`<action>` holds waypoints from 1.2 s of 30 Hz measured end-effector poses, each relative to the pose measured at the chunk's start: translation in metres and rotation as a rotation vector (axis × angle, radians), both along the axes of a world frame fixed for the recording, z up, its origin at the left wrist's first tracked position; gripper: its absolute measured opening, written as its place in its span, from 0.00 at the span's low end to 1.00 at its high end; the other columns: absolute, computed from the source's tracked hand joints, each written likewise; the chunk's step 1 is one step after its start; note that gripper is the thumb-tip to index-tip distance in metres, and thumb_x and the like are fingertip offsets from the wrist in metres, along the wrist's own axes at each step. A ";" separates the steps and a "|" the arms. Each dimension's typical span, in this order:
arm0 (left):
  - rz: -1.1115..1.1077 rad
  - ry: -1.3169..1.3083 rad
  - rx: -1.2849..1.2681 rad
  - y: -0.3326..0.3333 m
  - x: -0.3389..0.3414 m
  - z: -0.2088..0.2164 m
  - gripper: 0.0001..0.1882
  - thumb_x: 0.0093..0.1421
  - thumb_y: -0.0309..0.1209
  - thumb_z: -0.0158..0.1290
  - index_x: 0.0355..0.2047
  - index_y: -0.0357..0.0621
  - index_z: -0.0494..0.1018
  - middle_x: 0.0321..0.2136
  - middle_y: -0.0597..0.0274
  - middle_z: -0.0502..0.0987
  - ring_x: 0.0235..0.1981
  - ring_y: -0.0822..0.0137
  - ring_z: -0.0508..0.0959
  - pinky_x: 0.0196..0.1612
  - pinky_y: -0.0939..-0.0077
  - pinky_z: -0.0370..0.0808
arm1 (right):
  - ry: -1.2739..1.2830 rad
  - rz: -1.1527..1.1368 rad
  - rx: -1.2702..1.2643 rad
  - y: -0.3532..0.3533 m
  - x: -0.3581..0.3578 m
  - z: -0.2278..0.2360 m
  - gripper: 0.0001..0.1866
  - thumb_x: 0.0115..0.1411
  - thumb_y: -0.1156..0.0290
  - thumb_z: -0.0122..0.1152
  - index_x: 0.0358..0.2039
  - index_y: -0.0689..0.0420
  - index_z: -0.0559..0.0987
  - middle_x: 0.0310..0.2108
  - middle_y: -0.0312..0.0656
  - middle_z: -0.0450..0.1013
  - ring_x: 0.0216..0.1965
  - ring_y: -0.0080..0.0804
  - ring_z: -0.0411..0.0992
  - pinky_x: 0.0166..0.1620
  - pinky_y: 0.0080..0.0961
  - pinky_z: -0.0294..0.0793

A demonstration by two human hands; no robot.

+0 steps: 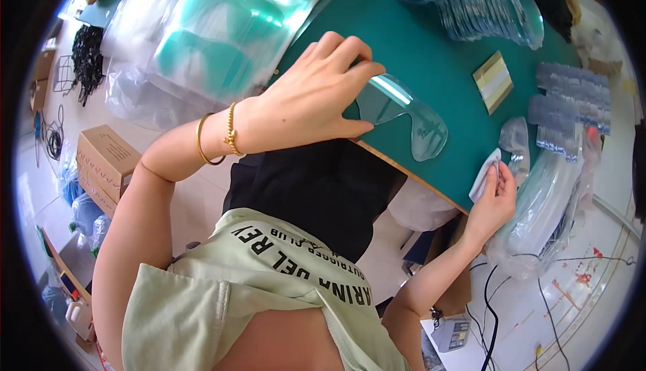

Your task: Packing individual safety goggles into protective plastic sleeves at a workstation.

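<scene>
My left hand [323,88], wearing gold bracelets at the wrist, grips a clear curved goggle lens [428,131] by its left end, between the thumb and fingers. The lens is over the near edge of a green tabletop [444,88]. A folded white cloth [484,176] is pinched in my right hand [494,203], to the right of the lens at the table's edge. Just beyond that cloth lies another clear lens [517,135]. A long row of stacked clear lenses [471,11] rests at the far right of the table.
Large clear plastic bags [222,41] cover the table's left part. A small yellow-and-white block [493,83] sits right of centre. Bundled clear pieces [572,98] and a clear plastic bag [545,209] line the right side. A cardboard box [101,169] stands on the floor at left; black cables [494,310] trail at right.
</scene>
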State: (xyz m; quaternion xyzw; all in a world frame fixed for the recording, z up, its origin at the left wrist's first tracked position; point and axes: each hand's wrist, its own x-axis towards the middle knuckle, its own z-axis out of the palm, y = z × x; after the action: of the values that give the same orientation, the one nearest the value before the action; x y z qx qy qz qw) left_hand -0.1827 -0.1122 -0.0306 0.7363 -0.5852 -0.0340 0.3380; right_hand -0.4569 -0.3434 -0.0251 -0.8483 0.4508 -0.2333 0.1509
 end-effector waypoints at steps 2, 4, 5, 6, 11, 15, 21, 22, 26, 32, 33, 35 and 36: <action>-0.005 0.014 0.027 0.004 0.001 -0.001 0.32 0.47 0.38 0.70 0.50 0.34 0.74 0.45 0.55 0.69 0.45 0.55 0.68 0.52 0.64 0.70 | -0.135 0.043 0.090 0.029 0.031 0.012 0.11 0.64 0.74 0.64 0.45 0.64 0.81 0.42 0.38 0.79 0.42 0.25 0.76 0.48 0.23 0.75; 0.028 0.103 0.119 0.012 -0.001 0.003 0.33 0.47 0.36 0.70 0.53 0.38 0.73 0.49 0.55 0.68 0.50 0.53 0.68 0.55 0.64 0.70 | -0.141 0.261 0.084 0.063 0.065 0.024 0.10 0.62 0.76 0.66 0.44 0.62 0.82 0.41 0.39 0.79 0.41 0.27 0.77 0.48 0.24 0.75; 0.042 0.111 0.097 0.014 -0.002 0.000 0.34 0.46 0.36 0.71 0.52 0.39 0.73 0.48 0.56 0.69 0.50 0.54 0.68 0.55 0.64 0.70 | -0.138 0.388 0.042 0.077 0.082 0.024 0.10 0.60 0.77 0.67 0.42 0.61 0.82 0.39 0.40 0.79 0.40 0.29 0.77 0.47 0.25 0.76; 0.036 0.113 0.102 0.015 -0.003 -0.001 0.34 0.46 0.36 0.71 0.52 0.39 0.73 0.48 0.56 0.69 0.50 0.54 0.68 0.55 0.64 0.70 | -0.134 0.514 0.001 0.089 0.097 0.021 0.09 0.57 0.78 0.68 0.40 0.59 0.82 0.38 0.40 0.78 0.40 0.32 0.77 0.45 0.26 0.76; 0.077 0.139 0.069 0.016 -0.002 -0.004 0.35 0.43 0.36 0.73 0.52 0.42 0.74 0.48 0.57 0.69 0.48 0.54 0.69 0.54 0.64 0.70 | -0.122 0.813 -0.046 0.091 0.146 -0.007 0.08 0.53 0.79 0.71 0.31 0.60 0.79 0.33 0.41 0.75 0.35 0.40 0.74 0.38 0.31 0.73; 0.081 0.158 0.078 0.016 -0.002 -0.005 0.35 0.43 0.36 0.73 0.52 0.42 0.75 0.48 0.58 0.70 0.48 0.55 0.70 0.54 0.64 0.70 | -0.138 0.672 -0.110 0.073 0.137 -0.010 0.07 0.54 0.79 0.70 0.30 0.59 0.78 0.34 0.42 0.76 0.33 0.39 0.73 0.36 0.32 0.73; 0.084 0.149 0.037 0.012 -0.004 -0.006 0.33 0.41 0.32 0.72 0.50 0.42 0.76 0.47 0.57 0.71 0.49 0.54 0.70 0.53 0.64 0.71 | -0.183 0.890 -0.018 0.106 0.158 -0.012 0.07 0.54 0.78 0.69 0.30 0.59 0.76 0.31 0.43 0.73 0.33 0.41 0.72 0.35 0.35 0.72; 0.096 0.145 0.048 0.011 -0.003 -0.006 0.33 0.40 0.31 0.72 0.49 0.42 0.76 0.47 0.57 0.71 0.49 0.54 0.71 0.53 0.64 0.71 | -0.175 0.875 -0.024 0.099 0.157 -0.012 0.07 0.54 0.78 0.69 0.30 0.59 0.76 0.31 0.43 0.73 0.33 0.41 0.72 0.35 0.35 0.72; 0.118 0.104 0.031 0.012 -0.005 -0.003 0.31 0.40 0.34 0.72 0.46 0.39 0.76 0.44 0.58 0.71 0.45 0.54 0.71 0.50 0.63 0.72 | -0.106 0.610 -0.076 0.055 0.122 -0.014 0.08 0.58 0.76 0.68 0.29 0.60 0.76 0.29 0.43 0.72 0.31 0.39 0.72 0.33 0.32 0.71; 0.103 0.124 0.055 0.008 -0.006 0.001 0.31 0.41 0.34 0.72 0.46 0.38 0.76 0.44 0.58 0.71 0.45 0.54 0.71 0.51 0.64 0.72 | -0.148 0.692 -0.155 0.054 0.058 -0.018 0.12 0.51 0.82 0.74 0.29 0.61 0.76 0.29 0.43 0.74 0.29 0.39 0.71 0.31 0.31 0.71; 0.107 0.118 0.056 0.009 -0.005 0.001 0.30 0.41 0.33 0.72 0.46 0.38 0.76 0.44 0.57 0.71 0.45 0.54 0.71 0.50 0.64 0.72 | -0.155 0.704 -0.147 0.061 0.066 -0.018 0.13 0.50 0.82 0.74 0.28 0.61 0.76 0.29 0.43 0.74 0.29 0.39 0.71 0.31 0.31 0.70; 0.107 0.102 0.047 0.008 -0.006 0.004 0.30 0.41 0.34 0.71 0.46 0.37 0.77 0.44 0.57 0.71 0.45 0.54 0.71 0.50 0.64 0.72 | -0.178 0.724 -0.135 0.065 0.088 -0.014 0.13 0.49 0.82 0.75 0.28 0.60 0.75 0.29 0.43 0.74 0.30 0.40 0.70 0.32 0.31 0.70; 0.117 0.092 0.046 0.010 -0.008 0.006 0.30 0.41 0.34 0.71 0.45 0.37 0.77 0.44 0.56 0.71 0.45 0.54 0.71 0.51 0.64 0.72 | -0.185 0.716 -0.102 0.065 0.098 -0.016 0.12 0.51 0.81 0.73 0.28 0.60 0.75 0.29 0.42 0.73 0.31 0.40 0.71 0.34 0.31 0.70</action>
State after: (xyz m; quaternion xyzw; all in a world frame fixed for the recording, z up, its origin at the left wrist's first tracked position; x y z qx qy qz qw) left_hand -0.1906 -0.1021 -0.0249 0.7745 -0.5241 -0.0613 0.3489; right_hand -0.3587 -0.2781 -0.0408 -0.9340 0.0978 -0.2636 0.2205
